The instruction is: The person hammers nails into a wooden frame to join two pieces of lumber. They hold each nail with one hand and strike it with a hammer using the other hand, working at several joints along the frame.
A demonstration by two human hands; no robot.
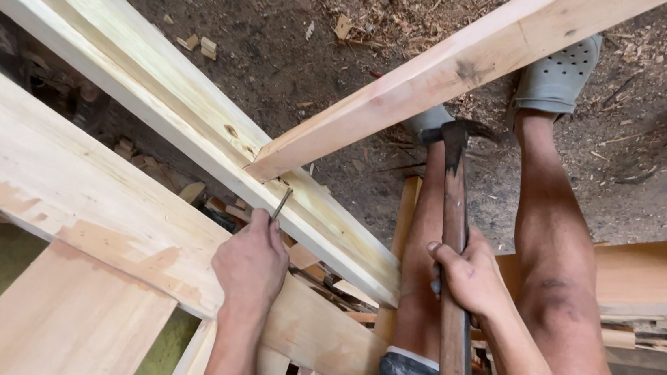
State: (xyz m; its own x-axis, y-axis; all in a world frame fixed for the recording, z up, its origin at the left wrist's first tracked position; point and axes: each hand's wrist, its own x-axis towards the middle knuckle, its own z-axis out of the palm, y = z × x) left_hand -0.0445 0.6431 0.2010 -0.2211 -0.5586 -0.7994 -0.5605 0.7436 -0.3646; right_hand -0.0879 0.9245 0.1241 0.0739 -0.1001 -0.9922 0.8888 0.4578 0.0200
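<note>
Head view: left hand (250,263) pinches nail (281,204) at beam (193,121); right hand (468,275) grips hammer (454,232)

Pale, smooth-planed wooden beams (155,89), a dull metal nail (281,204), and a hammer (452,248) with worn, dark-stained wooden handle.

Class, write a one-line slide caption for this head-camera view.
Left hand steadies a nail against a pale wooden beam while the right hand grips a hammer.

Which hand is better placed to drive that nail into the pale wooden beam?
The right hand. It grips the wooden-handled hammer, head raised over the legs. The left hand pinches the thin metal nail, tilted against the long pale wooden beam near the cross plank.
</note>
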